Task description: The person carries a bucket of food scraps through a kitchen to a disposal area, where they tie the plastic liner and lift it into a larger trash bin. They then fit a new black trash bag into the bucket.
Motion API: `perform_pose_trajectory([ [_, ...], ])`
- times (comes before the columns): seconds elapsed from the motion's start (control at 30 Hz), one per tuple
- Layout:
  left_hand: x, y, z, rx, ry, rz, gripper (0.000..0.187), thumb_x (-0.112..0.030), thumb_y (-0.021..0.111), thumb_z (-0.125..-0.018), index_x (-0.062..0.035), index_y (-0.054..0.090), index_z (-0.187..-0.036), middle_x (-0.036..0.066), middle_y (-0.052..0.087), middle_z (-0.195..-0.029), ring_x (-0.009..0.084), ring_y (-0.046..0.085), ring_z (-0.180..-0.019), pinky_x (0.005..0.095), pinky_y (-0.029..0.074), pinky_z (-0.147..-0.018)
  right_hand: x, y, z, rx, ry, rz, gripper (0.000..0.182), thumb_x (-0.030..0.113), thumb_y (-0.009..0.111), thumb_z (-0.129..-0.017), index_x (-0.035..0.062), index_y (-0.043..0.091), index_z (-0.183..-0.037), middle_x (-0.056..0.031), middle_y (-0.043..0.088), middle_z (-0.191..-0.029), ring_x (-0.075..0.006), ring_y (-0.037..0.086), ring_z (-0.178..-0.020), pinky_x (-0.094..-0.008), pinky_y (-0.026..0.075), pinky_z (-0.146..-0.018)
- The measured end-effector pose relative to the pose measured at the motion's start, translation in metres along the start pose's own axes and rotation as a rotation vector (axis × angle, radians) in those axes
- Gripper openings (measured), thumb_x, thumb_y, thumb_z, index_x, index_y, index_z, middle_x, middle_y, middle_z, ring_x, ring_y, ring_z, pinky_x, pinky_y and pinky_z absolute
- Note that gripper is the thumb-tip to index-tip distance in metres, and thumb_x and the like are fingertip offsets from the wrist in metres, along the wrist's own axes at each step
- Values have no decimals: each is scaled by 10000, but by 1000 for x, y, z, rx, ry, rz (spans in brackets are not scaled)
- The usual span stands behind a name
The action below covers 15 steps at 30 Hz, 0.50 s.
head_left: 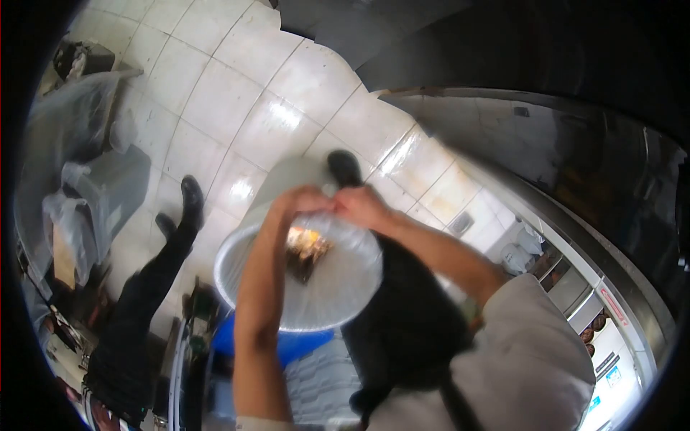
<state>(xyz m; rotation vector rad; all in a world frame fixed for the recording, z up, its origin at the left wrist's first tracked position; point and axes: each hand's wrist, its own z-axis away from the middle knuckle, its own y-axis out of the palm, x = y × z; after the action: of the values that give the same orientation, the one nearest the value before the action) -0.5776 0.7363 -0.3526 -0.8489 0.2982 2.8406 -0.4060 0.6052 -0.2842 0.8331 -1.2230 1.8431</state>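
A round, light-coloured bin (277, 176) stands on the tiled floor, lined with a translucent plastic bag (345, 276) that folds over its rim. Inside the bag lies some brown and orange waste (307, 251). My left hand (305, 200) and my right hand (363, 207) are close together at the far rim, both with fingers closed on the bag's edge. Motion blur softens the fingertips. My left forearm crosses over the bin's opening.
Another person's dark-clothed leg (154, 276) and shoes are at the left. Grey containers (118, 187) with plastic bags stand beyond them. A metal counter (575, 251) runs along the right. Below the bin are a blue object (302, 348) and grey stacked material (323, 384).
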Motion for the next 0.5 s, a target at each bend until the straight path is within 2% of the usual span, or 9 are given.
perform_pose_trajectory([
  [0.03,7,3,0,35,107,-27,389,-359,650,-770,-55,740,-995,198,704,-968,298,660,-907,371,498,-825,-1,3,5,3,0,-6,183,194,682,-821,21,624,-835,-191,654,-777,-395,648,-758,-471,515,-664],
  [0.07,13,5,0,67,214,-50,400,-360,662,-760,-54,742,-1004,196,705,-970,294,660,-907,367,498,-829,-2,4,9,-131,94,4,186,186,677,-825,16,600,-828,-186,645,-760,-389,643,-735,-463,508,-644],
  [0.1,-19,-4,28,-2,112,-31,395,-342,670,-760,-50,743,-1016,190,708,-966,286,660,-905,360,499,-833,-5,2,12,-267,187,16,192,177,671,-830,11,576,-821,-181,636,-743,-383,639,-712,-455,501,-623],
  [0.13,-38,-10,43,-69,13,-15,391,-324,679,-760,-46,744,-1027,184,710,-961,278,659,-904,353,501,-838,-1,-14,10,-196,516,-160,163,159,656,-841,12,586,-844,-176,646,-764,-361,645,-703,-423,498,-606],
  [0.23,-26,-6,36,-125,118,-65,375,-260,704,-744,-14,738,-1025,172,714,-944,249,658,-905,340,509,-817,-7,-30,25,-65,430,-272,161,167,649,-868,24,634,-939,-164,669,-776,-276,680,-721,-373,512,-645],
  [0.33,-40,-11,46,-104,71,25,349,-209,714,-735,4,733,-1011,154,718,-942,229,662,-897,326,512,-804,-1,-31,22,-154,285,-382,179,166,648,-872,23,661,-978,-168,679,-783,-246,695,-745,-359,527,-683],
  [0.37,-40,-10,46,-102,69,22,349,-209,714,-735,4,733,-1011,154,718,-942,229,662,-897,326,512,-804,-1,-28,19,-157,286,-386,179,166,648,-872,23,661,-978,-168,679,-783,-246,695,-745,-359,527,-683],
  [0.43,-42,-11,46,-117,19,98,323,-171,721,-727,17,730,-990,144,720,-938,211,664,-880,320,515,-786,-1,-21,9,79,283,-372,181,156,643,-870,9,675,-970,-190,688,-820,-263,708,-783,-358,539,-712],
  [0.5,-39,-9,45,-145,52,82,311,-168,721,-730,16,731,-981,143,720,-939,212,665,-874,324,517,-786,8,-18,5,81,233,-316,180,148,645,-847,2,683,-945,-209,688,-836,-293,710,-806,-358,542,-718],
])
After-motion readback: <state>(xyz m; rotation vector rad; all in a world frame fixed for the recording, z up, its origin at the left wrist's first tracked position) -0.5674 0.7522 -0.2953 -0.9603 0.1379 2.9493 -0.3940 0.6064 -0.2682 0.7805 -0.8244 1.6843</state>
